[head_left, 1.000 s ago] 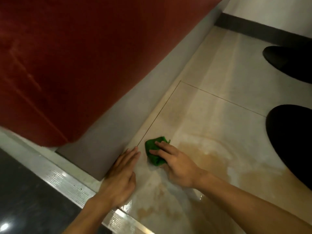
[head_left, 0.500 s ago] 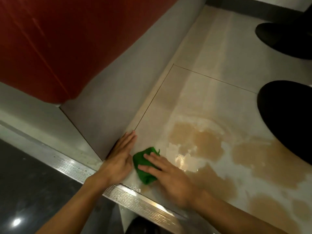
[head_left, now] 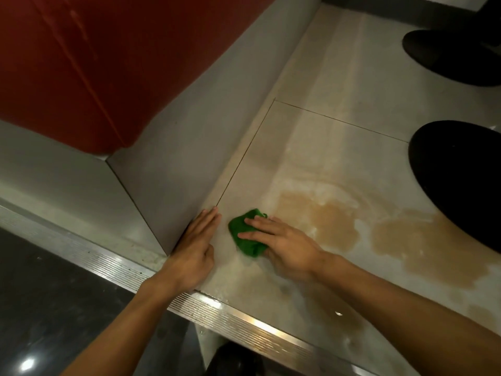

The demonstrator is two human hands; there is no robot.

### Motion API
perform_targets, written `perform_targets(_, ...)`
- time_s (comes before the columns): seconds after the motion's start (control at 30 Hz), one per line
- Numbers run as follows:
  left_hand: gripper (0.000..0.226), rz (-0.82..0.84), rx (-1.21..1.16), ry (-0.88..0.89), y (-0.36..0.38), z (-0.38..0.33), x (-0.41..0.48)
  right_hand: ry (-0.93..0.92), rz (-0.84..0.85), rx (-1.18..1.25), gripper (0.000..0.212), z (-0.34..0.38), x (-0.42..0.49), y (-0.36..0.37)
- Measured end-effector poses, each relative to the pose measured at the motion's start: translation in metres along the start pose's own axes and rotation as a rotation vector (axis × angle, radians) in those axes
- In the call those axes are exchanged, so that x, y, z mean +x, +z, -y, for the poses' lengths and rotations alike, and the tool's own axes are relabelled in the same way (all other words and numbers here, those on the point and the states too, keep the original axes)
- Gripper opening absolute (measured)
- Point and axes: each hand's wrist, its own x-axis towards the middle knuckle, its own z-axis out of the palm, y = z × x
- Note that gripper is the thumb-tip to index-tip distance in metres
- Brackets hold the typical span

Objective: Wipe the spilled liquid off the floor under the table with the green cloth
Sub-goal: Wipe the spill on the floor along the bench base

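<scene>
Green cloth point(head_left: 245, 246) slid forward, now pinned flat beneath right grip point(head_left: 287, 248).

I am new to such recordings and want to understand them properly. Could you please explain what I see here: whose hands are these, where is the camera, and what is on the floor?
There is no machine here: these are a person's two bare hands. The camera is worn on the person's head and looks forward and down, so both arms enter from the bottom. The left hand lies flat on the floor tile, beside a grey panel under a red surface. The right hand presses a crumpled green cloth onto the floor with straight fingers. Right of the cloth lie brown puddles of spilled liquid, not yet wiped. A ribbed metal strip edges the tiles. I cannot identify the dark rounded shapes at the right.
</scene>
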Motion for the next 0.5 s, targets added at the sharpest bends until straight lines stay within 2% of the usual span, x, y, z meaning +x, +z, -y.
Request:
perform_targets(0.1, 0.061, -0.010, -0.001, 0.018, 0.001, 0.000, 0.000, 0.036, -0.016, 0.050, 0.049, 0.017, -0.010, 0.014)
perform_targets(0.23, 0.062, 0.012, -0.005, 0.015, 0.000, 0.003, 0.000, -0.179, 0.006, 0.039, 0.047, 0.042, -0.044, 0.026)
perform_targets(0.37, 0.066, 0.007, 0.027, 0.019, 0.001, 0.002, -0.001, -0.337, 0.134, 0.028, 0.050, 0.032, -0.061, 0.016)
perform_targets(0.5, 0.066, 0.006, 0.029, 0.008, 0.000, 0.001, -0.001, -0.318, 0.174, 0.045, 0.047, 0.008, -0.033, 0.000)
